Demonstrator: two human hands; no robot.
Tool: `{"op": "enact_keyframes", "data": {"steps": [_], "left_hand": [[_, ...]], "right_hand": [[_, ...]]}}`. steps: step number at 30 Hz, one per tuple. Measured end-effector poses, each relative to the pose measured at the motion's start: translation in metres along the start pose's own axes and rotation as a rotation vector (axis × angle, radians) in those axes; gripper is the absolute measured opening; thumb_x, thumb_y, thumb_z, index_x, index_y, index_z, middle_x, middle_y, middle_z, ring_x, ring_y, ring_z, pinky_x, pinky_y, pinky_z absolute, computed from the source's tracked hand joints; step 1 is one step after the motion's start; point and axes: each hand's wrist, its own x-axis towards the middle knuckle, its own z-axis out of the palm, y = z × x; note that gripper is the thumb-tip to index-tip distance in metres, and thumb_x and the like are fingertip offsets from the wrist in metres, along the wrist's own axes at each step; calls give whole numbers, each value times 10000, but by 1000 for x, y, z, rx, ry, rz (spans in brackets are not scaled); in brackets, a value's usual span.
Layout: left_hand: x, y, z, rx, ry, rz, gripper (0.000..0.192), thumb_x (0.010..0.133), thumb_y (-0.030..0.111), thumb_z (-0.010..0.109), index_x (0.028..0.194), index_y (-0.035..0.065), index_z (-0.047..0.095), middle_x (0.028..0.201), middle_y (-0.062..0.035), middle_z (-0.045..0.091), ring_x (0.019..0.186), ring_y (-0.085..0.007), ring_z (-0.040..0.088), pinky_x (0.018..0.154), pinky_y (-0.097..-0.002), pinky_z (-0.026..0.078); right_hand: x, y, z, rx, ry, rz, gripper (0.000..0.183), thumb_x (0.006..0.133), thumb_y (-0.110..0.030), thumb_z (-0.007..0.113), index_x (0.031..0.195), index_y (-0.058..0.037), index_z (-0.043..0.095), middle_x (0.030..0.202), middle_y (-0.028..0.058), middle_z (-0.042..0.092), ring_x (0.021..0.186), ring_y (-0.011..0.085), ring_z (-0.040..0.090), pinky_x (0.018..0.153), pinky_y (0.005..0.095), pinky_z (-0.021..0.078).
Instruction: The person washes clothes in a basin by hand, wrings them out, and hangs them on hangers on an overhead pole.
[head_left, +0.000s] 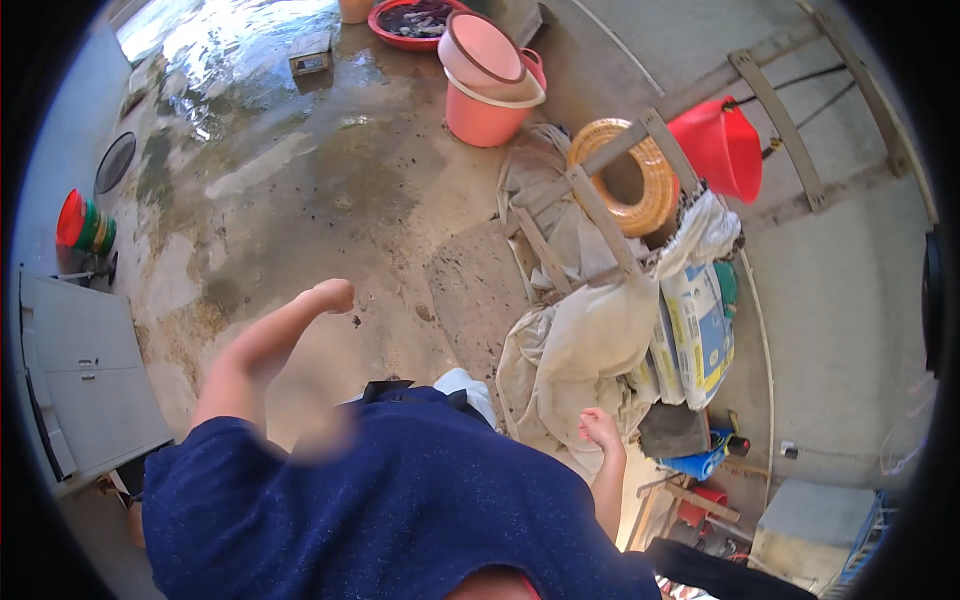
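Observation:
My left hand is held out in front of my left side, over the bare concrete floor. Its fingers are curled in, and nothing shows in them. On the right, my right hand hangs near waist height with its fingers bent inward; I see nothing held there either. Beyond it in the view lies a crumpled beige cloth, with no clear contact between the two. A wooden ladder slants from this cloth up along the wall.
Wet floor shines at the upper left. Stacked pink buckets stand near a red basin and a small stool. An orange hose coil, a red bucket and printed sacks are on the right; a grey cabinet is left.

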Motion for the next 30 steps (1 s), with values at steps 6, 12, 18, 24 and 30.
{"op": "enact_keyframes", "data": {"steps": [6,12,18,24,30], "left_hand": [[11,-76,-40,-388,114,-245,236,688,138,508,877,91,643,847,-127,639,813,-274,610,715,-352,481],[22,-181,-87,-834,221,-584,173,770,168,543,896,56,582,693,-72,614,554,-167,603,486,-296,463],[21,-280,-65,-1082,586,-799,127,807,185,543,892,91,554,654,-59,582,501,-173,577,419,-303,435],[61,-351,-135,-1500,20,-1072,131,817,151,528,930,85,532,681,-106,564,610,-275,610,559,-448,497],[216,-533,-286,-1302,418,-983,52,771,135,508,784,85,518,579,-87,522,419,-215,503,360,-370,398]], "right_hand": [[114,-159,-44,-135,71,-107,191,778,-125,545,913,7,579,686,76,592,582,158,586,500,273,490],[302,-322,-26,-392,93,-281,114,775,-132,523,823,-39,567,612,40,554,469,134,519,413,281,428],[304,-656,119,-782,-282,-896,273,752,-233,522,910,-28,611,898,164,624,874,293,591,767,361,457],[339,-889,239,-728,-301,-1106,252,785,-232,537,954,-53,589,907,144,623,874,279,590,760,356,456],[416,-989,282,-830,-439,-947,256,767,-247,532,936,-69,606,922,142,623,902,281,584,781,369,448]]}}
